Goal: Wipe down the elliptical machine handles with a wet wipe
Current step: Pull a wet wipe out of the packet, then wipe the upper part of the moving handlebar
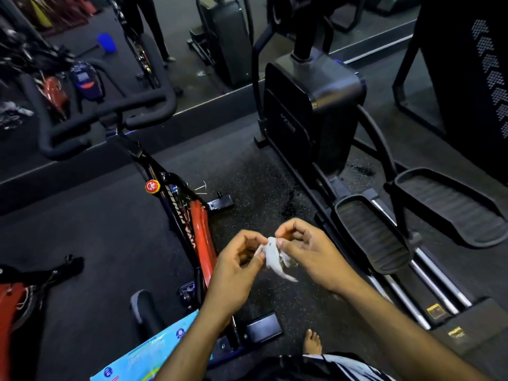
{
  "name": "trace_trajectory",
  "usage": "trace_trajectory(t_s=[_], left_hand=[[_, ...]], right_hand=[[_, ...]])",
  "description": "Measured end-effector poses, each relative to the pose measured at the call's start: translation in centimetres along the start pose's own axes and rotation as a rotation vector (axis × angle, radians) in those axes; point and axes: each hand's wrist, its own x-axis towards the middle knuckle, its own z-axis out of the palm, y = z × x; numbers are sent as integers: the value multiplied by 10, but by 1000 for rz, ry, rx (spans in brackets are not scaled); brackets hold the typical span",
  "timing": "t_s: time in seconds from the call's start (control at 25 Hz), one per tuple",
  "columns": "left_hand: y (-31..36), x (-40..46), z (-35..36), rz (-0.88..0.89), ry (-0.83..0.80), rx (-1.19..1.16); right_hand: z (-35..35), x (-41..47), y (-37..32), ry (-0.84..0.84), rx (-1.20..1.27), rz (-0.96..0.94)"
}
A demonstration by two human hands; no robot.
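So right now we're just getting the wet wipe (275, 257) opened up, lower centre of the frame, held over the floor between the two machines. Our left hand (239, 268) pinches its left edge with thumb and fingertips, and our right hand (308, 251) pinches the top right of it. Both grips are narrow and closed on the wipe, and it looks bunched and twisted between them.

Tips for this bit, imo: pull the corners apart gently so it doesn't tear, get it flat, then fold it once so there's a pad wide enough to wrap around a handle. A balled-up wipe only touches the grip in spots, so it's worth the extra few seconds. Nothing on the machine looks wiped yet as far as we can judge.

Counting left to right: one blue packet (143, 356) at the bottom left edge, probably the wipe pack; one spin bike (200, 229) with black handlebars in the left half; one wipe; two hands; one elliptical machine (316, 105) in the right half with two foot pedals (371, 232). Its handles run out of the top of the frame, so we can't count them properly.
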Motion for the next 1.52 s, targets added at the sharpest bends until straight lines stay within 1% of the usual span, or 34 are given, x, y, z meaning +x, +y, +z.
trace_trajectory(t_s=[0.08,0.16,0.24,0.32,0.4,0.52,0.6,0.68,0.8,0.88,0.96,1.04,1.12,1.2,1.24,1.36,1.44,1.52], left_hand=[[6,3,10,9,30,-4],[14,9,17,-30,48,-71],[16,17,20,-55,87,-93],[18,23,24,-56,88,-67],[21,25,28,-43,49,-60],[29,24,24,-58,-39,-109],[34,23,19,-57,-122,-96],[40,23,18,-34,-218,-36],[46,24,18,38,-314,117],[48,24,22,99,-328,149],[52,23,30,78,-293,44],[55,26,39,80,-206,7],[61,32,41,145,-127,54],[69,38,38,195,-122,64],[75,41,36,230,-129,79],[96,52,31,408,-100,125],[115,66,28,502,-43,91],[140,78,22,571,-12,48]], right_hand=[[-13,0,-6,-94,-56,-62],[-23,-4,-11,-184,-146,-136],[-29,-6,-10,-166,-234,-193],[-34,-6,-9,-87,-233,-224],[-36,-8,-11,-38,-78,-192],[-40,-13,-8,76,228,-46],[-42,-16,-7,125,327,15],[-44,-19,-10,114,369,35],[-48,-21,-15,131,210,-38],[-51,-20,-20,149,58,-116],[-53,-18,-28,124,-82,-170],[-56,-18,-42,65,-205,-216],[-63,-17,-56,11,-196,-248],[-71,-15,-67,2,-206,-281],[-73,-14,-70,22,-255,-324],[-75,-8,-87,145,-399,-553],[-74,1,-107,231,-401,-665],[-71,13,-134,320,-404,-738]])
